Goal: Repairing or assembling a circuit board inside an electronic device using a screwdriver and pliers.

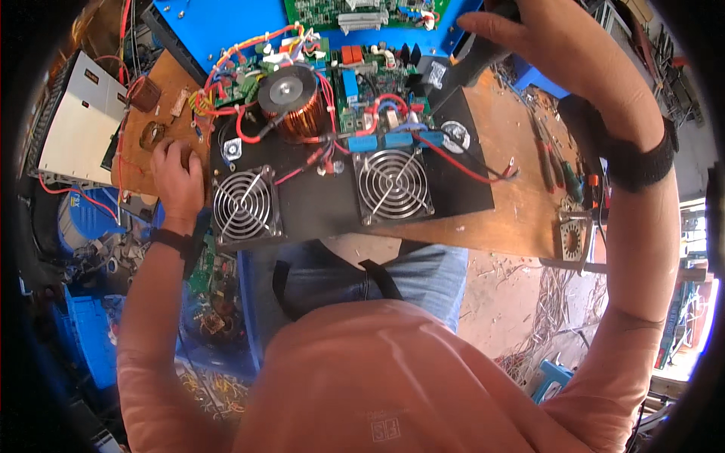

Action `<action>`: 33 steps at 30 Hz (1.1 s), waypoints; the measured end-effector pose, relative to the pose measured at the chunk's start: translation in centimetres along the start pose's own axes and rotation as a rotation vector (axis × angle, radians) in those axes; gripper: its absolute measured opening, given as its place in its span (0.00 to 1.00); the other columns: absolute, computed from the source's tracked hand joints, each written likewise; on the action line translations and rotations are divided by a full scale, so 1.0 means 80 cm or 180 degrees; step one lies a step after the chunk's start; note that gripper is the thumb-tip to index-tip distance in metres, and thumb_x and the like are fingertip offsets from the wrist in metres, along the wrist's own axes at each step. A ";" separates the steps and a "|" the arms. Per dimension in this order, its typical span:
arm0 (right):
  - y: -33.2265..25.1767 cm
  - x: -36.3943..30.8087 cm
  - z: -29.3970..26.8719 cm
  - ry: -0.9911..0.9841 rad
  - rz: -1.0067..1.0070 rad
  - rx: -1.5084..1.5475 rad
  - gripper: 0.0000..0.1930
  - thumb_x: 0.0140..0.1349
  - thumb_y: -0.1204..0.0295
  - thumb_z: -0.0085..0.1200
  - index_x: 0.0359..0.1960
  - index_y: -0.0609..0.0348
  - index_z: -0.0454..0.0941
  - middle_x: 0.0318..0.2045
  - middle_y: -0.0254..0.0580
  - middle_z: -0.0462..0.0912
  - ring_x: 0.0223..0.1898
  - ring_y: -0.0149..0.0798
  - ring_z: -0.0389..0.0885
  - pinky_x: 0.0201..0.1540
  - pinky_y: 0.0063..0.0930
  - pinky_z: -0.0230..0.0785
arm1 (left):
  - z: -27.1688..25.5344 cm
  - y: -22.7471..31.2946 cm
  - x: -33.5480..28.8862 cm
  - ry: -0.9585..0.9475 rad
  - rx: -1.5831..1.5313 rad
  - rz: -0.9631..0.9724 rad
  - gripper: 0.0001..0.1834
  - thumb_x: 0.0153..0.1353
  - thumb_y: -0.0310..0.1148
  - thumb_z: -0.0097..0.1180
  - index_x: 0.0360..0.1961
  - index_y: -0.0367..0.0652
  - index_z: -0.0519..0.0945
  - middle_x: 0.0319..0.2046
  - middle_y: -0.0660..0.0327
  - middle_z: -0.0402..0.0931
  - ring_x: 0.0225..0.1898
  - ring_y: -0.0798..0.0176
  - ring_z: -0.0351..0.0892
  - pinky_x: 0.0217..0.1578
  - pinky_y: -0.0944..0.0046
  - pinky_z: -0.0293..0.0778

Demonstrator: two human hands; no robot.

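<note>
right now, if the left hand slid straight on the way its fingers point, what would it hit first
Probably the brown ring on the wooden bench, just past the left hand; depth is unclear, so it might only brush by.

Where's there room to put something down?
The wooden table looks mostly bare between the black panel and the red-handled pliers; so does the panel between its two fans. It's crowded around the copper coil: wires, circuit boards.
</note>
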State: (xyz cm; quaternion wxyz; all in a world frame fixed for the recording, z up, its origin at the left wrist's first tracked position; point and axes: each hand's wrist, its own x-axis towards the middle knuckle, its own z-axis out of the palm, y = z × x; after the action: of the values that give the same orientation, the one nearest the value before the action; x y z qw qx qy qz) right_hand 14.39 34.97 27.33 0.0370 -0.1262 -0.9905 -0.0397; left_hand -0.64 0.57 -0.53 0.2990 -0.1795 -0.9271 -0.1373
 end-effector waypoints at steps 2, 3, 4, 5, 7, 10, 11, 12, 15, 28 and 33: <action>0.013 0.008 0.020 0.0105 -0.0411 0.0210 0.18 0.61 0.63 0.55 0.40 0.71 0.75 0.31 0.57 0.82 0.34 0.51 0.82 0.39 0.36 0.73 | -0.003 -0.009 -0.008 -0.0018 0.0041 -0.0042 0.14 0.56 0.33 0.54 0.42 0.37 0.77 0.50 0.46 0.69 0.53 0.43 0.66 0.55 0.50 0.62; 0.017 0.007 0.025 0.0160 -0.0590 0.0289 0.18 0.61 0.64 0.54 0.41 0.72 0.75 0.31 0.57 0.82 0.34 0.51 0.82 0.39 0.36 0.73 | -0.004 -0.009 -0.005 0.0028 0.0022 -0.0044 0.14 0.56 0.33 0.53 0.42 0.37 0.77 0.50 0.46 0.69 0.53 0.43 0.66 0.55 0.50 0.62; 0.018 -0.004 0.029 0.0393 -0.0970 0.0305 0.18 0.61 0.65 0.54 0.42 0.72 0.75 0.31 0.58 0.82 0.34 0.51 0.82 0.39 0.36 0.73 | -0.004 -0.011 -0.005 0.0026 0.0097 -0.0037 0.14 0.56 0.34 0.54 0.42 0.38 0.77 0.50 0.47 0.70 0.53 0.43 0.66 0.55 0.50 0.62; 0.021 0.000 0.029 0.0400 -0.1058 0.0329 0.19 0.60 0.65 0.54 0.43 0.72 0.74 0.31 0.58 0.82 0.35 0.52 0.82 0.40 0.36 0.73 | -0.006 -0.012 -0.005 0.0031 0.0110 -0.0047 0.14 0.56 0.34 0.54 0.42 0.38 0.77 0.50 0.47 0.70 0.53 0.43 0.66 0.55 0.50 0.62; 0.026 0.007 0.031 0.0411 -0.1217 0.0387 0.20 0.60 0.64 0.54 0.45 0.73 0.73 0.31 0.60 0.81 0.35 0.54 0.82 0.40 0.37 0.74 | -0.006 -0.013 -0.007 0.0008 0.0137 -0.0059 0.14 0.56 0.34 0.54 0.42 0.38 0.77 0.50 0.47 0.70 0.53 0.43 0.66 0.55 0.50 0.62; 0.032 0.004 0.023 0.0406 -0.0770 -0.0019 0.21 0.59 0.63 0.56 0.44 0.73 0.73 0.32 0.61 0.81 0.36 0.56 0.81 0.41 0.38 0.74 | 0.004 0.002 0.008 0.0083 0.0005 0.0029 0.14 0.56 0.34 0.54 0.42 0.38 0.77 0.50 0.48 0.70 0.53 0.44 0.66 0.55 0.50 0.62; 0.036 0.001 0.014 0.0347 -0.0592 -0.0116 0.22 0.58 0.63 0.56 0.45 0.73 0.73 0.32 0.61 0.81 0.36 0.56 0.81 0.41 0.38 0.74 | 0.007 0.011 0.018 0.0104 -0.0074 0.0072 0.14 0.56 0.33 0.54 0.42 0.38 0.77 0.50 0.48 0.70 0.53 0.44 0.66 0.55 0.50 0.62; 0.032 0.008 0.023 0.0412 -0.0773 -0.0123 0.22 0.58 0.63 0.57 0.45 0.73 0.73 0.32 0.61 0.81 0.36 0.56 0.81 0.41 0.38 0.74 | 0.005 0.003 0.011 0.0087 -0.0030 0.0003 0.14 0.55 0.33 0.54 0.42 0.38 0.77 0.49 0.48 0.70 0.53 0.44 0.66 0.55 0.50 0.62; 0.020 -0.001 0.030 0.0493 -0.1299 0.0320 0.24 0.55 0.62 0.60 0.45 0.72 0.73 0.32 0.61 0.81 0.36 0.56 0.81 0.42 0.38 0.74 | -0.001 -0.009 -0.002 0.0056 0.0053 -0.0097 0.14 0.55 0.33 0.54 0.42 0.39 0.77 0.50 0.48 0.70 0.53 0.44 0.66 0.55 0.50 0.62; 0.042 0.035 0.046 0.0594 -0.1092 0.0440 0.18 0.53 0.63 0.59 0.36 0.68 0.75 0.28 0.58 0.81 0.34 0.56 0.81 0.39 0.42 0.73 | 0.000 -0.003 -0.003 0.0046 -0.0243 -0.0139 0.16 0.54 0.28 0.55 0.45 0.38 0.75 0.52 0.48 0.68 0.55 0.43 0.65 0.56 0.49 0.61; 0.058 0.051 0.047 0.0445 -0.1416 0.0572 0.18 0.55 0.61 0.58 0.39 0.65 0.75 0.27 0.55 0.81 0.34 0.56 0.81 0.39 0.42 0.72 | -0.002 -0.006 -0.005 0.0013 -0.0176 -0.0166 0.15 0.54 0.28 0.55 0.45 0.38 0.75 0.52 0.48 0.68 0.55 0.44 0.64 0.57 0.50 0.60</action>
State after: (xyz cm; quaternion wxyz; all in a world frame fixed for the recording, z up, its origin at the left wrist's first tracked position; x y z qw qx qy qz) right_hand 11.37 40.78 24.23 0.1069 0.1018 -0.9885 0.0328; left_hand -0.46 0.02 -0.70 0.2921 -0.1632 -0.9267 -0.1710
